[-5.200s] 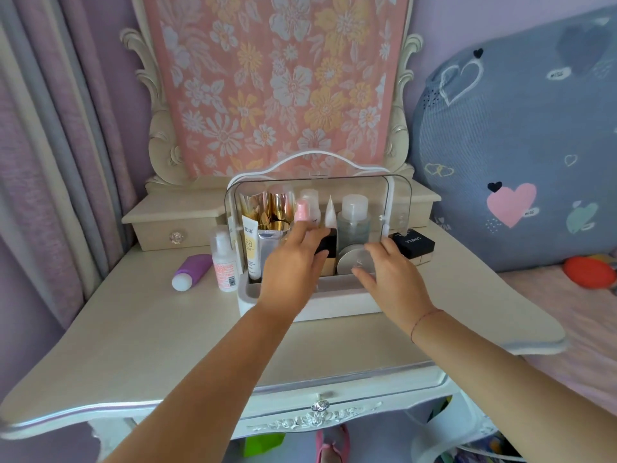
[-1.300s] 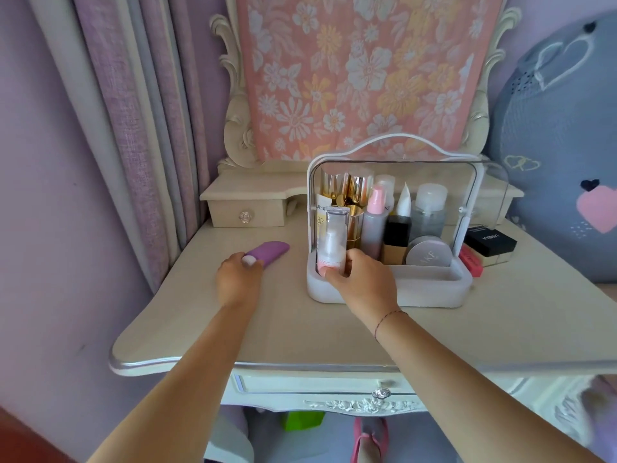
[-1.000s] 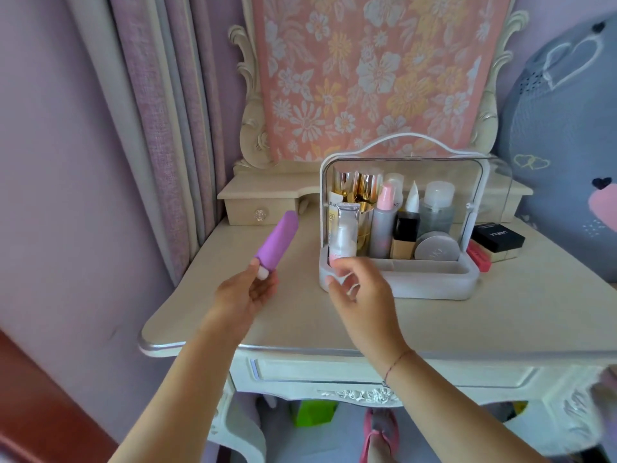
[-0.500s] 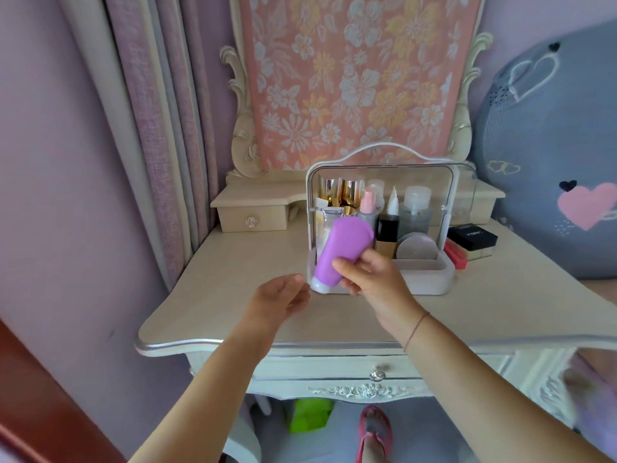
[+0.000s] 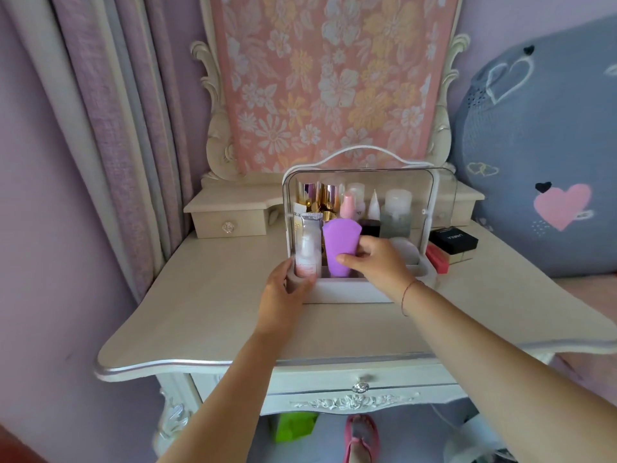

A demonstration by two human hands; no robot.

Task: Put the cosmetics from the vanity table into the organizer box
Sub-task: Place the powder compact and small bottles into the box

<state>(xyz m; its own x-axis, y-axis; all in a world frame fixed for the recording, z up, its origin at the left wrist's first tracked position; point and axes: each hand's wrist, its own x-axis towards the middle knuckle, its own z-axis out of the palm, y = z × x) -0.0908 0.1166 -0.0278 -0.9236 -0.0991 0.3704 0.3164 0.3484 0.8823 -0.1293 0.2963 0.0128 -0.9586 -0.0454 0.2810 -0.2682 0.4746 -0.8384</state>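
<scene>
Right hand (image 5: 374, 259): I grip the purple tube (image 5: 340, 246), lowering it into the organizer box (image 5: 350, 292).
Left hand (image 5: 283, 289): curled, bracing the box's corner.
Risk: tube could topple the pump bottle (image 5: 307, 253) just beside it.

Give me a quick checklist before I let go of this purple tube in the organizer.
1. Purple tube upright in the front row: ok.
2. Tube bottomed out in its slot: cannot tell, the organizer's front wall hides it.
3. Right hand grip on the tube: ok.
4. Left hand steadying the organizer's left corner: ok.
5. Pump bottle beside the tube upright: ok.
6. All cosmetics packed: not ok, the black box sits on the table outside the organizer.
</scene>
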